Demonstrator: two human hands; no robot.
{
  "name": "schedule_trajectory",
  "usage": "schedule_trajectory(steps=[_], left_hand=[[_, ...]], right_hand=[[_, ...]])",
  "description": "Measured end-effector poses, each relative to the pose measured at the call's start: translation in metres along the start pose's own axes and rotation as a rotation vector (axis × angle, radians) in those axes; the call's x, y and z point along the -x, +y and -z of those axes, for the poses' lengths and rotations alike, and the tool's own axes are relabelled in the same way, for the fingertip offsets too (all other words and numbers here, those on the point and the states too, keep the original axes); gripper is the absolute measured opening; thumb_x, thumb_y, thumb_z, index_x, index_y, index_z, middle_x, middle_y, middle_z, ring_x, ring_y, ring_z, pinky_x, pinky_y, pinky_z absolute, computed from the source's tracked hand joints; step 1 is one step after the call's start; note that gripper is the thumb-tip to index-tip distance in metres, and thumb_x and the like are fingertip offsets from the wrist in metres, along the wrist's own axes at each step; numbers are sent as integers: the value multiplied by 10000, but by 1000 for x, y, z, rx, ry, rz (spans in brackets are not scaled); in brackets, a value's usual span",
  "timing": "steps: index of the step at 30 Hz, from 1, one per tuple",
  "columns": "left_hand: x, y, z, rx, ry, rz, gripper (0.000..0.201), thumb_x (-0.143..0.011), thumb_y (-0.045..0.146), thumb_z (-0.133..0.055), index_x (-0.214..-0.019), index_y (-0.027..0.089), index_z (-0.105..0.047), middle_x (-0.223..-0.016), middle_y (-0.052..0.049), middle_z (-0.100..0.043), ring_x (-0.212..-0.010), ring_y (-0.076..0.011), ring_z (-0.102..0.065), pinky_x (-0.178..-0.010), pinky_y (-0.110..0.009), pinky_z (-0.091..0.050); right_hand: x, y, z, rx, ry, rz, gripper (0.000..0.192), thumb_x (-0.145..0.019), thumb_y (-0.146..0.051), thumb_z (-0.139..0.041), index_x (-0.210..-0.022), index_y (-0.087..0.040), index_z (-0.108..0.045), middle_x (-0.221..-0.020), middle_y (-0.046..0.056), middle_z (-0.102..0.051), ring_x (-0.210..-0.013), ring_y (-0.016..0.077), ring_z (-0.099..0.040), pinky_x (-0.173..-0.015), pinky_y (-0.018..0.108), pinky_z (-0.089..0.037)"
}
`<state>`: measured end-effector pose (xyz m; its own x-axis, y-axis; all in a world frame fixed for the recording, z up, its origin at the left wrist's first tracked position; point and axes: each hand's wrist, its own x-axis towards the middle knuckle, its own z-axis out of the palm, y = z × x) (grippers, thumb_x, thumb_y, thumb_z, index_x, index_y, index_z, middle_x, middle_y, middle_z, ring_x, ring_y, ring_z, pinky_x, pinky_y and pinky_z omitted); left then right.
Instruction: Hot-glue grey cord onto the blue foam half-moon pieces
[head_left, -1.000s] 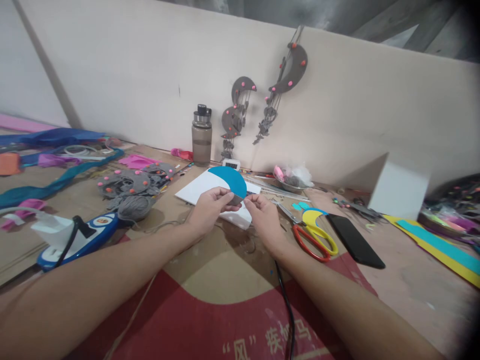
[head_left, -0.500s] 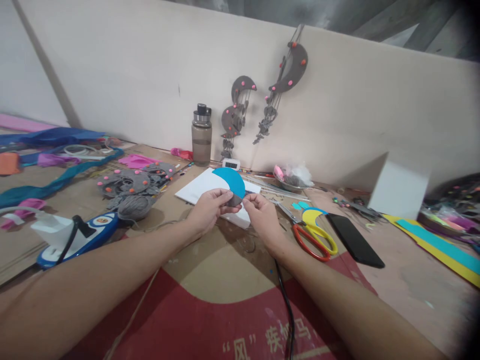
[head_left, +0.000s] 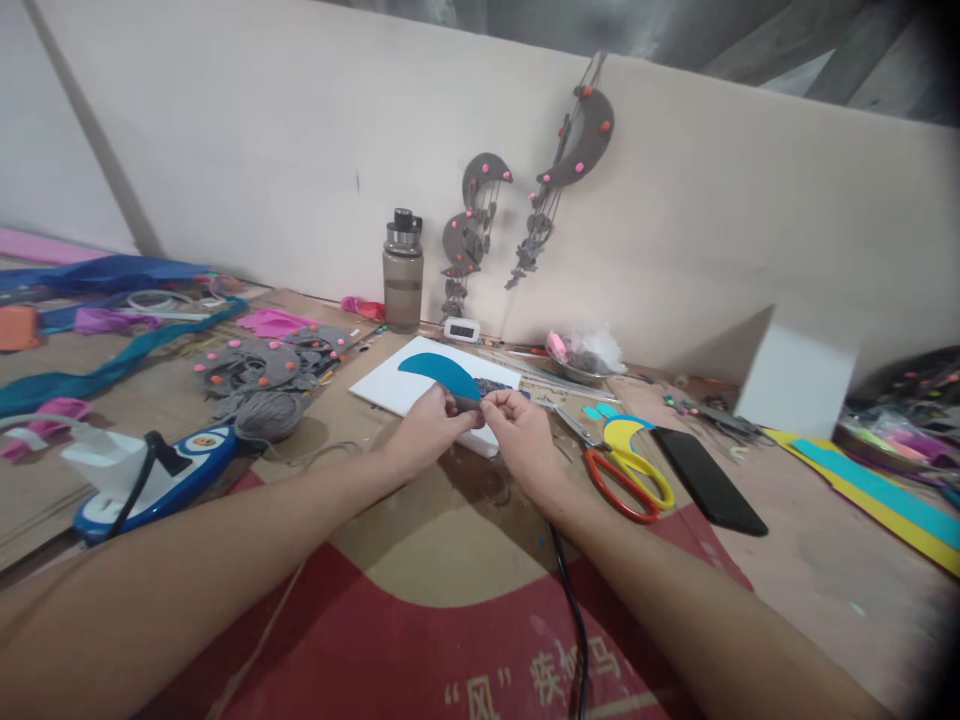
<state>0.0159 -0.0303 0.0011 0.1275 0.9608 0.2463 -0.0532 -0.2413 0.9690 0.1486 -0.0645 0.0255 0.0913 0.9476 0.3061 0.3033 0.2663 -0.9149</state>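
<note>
My left hand [head_left: 427,425] pinches a blue crescent [head_left: 439,370], apparently felt, between thumb and fingers. A grey layer shows at its lower edge, by the fingertips. My right hand [head_left: 517,430] is closed too, thumb and forefinger pressed together at the crescent's right end. Whether those fingers hold something small as well is hidden. The crescent is tilted above a white board [head_left: 382,380] lying on the table. A dark patterned thing [head_left: 493,386] lies behind my right fingertips. Scissors [head_left: 626,475] with red and yellow handles rest to the right of my right hand.
A black phone [head_left: 709,480] and a yellow-and-blue crescent [head_left: 622,434] lie on the right. Grey yarn [head_left: 268,414], pompom-dotted grey crescents [head_left: 247,367] and a blue power strip [head_left: 199,460] sit left. A water bottle [head_left: 403,280] and small digital clock [head_left: 461,329] stand behind.
The blue crescent has tipped to a flatter angle, its free tip swinging left and down. My left hand has turned with it; the right hand stays nearly in place.
</note>
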Motion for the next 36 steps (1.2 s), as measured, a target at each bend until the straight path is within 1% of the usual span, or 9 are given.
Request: schedule_trajectory(steps=[2,4,6,11,14,18,25,31,36], left_hand=[[0,0,0,59,-39,32,314,-623,259,-740,-682,171,-444,-599,32,-583,-626,-138,-596,-606,-259,-452],[-1,2,-1,221,-120,75,311,-642,233,-730,-718,169,-435,-677,13,-630,-670,-141,-628,-674,-282,-479],[-2,4,-2,363,-169,108,307,-643,208,-735,-744,160,-449,-727,0,-647,-695,-137,-646,-738,-303,-493],[-5,3,1,506,-228,125,235,-720,279,-693,-744,131,-513,-775,-46,-662,-681,-127,-645,-760,-307,-511],[-7,1,4,529,-239,107,232,-744,314,-675,-769,116,-556,-810,-70,-674,-677,-121,-641,-730,-284,-519],[-8,0,5,524,-207,101,222,-740,301,-684,-768,107,-580,-788,-64,-673,-660,-107,-635,-698,-247,-520],[-7,1,5,519,-196,120,221,-744,307,-680,-770,103,-602,-778,-54,-661,-634,-88,-613,-657,-219,-516],[-6,3,4,522,-159,133,243,-699,318,-717,-758,107,-613,-773,-40,-639,-667,-97,-599,-614,-217,-514],[-8,-1,4,525,-178,139,235,-709,321,-710,-768,113,-620,-791,-35,-644,-671,-85,-592,-623,-201,-514]], right_hand=[[-1,2,0,6,1,7,160,-737,-335,-529,-721,-183,-578,-639,-9,-609,-595,124,-510,-585,242,-379],[-2,4,1,-18,5,-1,163,-737,-339,-530,-717,-184,-572,-645,-8,-610,-592,124,-509,-583,244,-380],[-4,6,2,-47,17,-19,172,-732,-350,-539,-714,-182,-565,-643,-10,-602,-575,118,-497,-567,242,-373],[-7,6,2,-101,32,-68,196,-713,-377,-561,-710,-182,-555,-602,-22,-574,-518,101,-457,-509,226,-346],[-6,7,1,-133,22,-89,227,-714,-410,-561,-737,-184,-557,-603,-20,-578,-490,96,-445,-479,221,-336],[-6,9,1,-139,9,-53,253,-725,-431,-562,-769,-182,-581,-613,-25,-584,-475,87,-427,-481,223,-335],[-4,6,3,-107,0,-46,227,-727,-402,-573,-771,-180,-589,-544,-43,-516,-461,80,-376,-445,208,-291],[-5,10,2,-135,-1,-48,249,-717,-414,-583,-769,-170,-591,-603,-22,-543,-496,86,-401,-450,203,-305],[-4,10,2,-167,5,-51,221,-709,-401,-590,-766,-188,-575,-602,-36,-546,-491,90,-422,-472,215,-323]])
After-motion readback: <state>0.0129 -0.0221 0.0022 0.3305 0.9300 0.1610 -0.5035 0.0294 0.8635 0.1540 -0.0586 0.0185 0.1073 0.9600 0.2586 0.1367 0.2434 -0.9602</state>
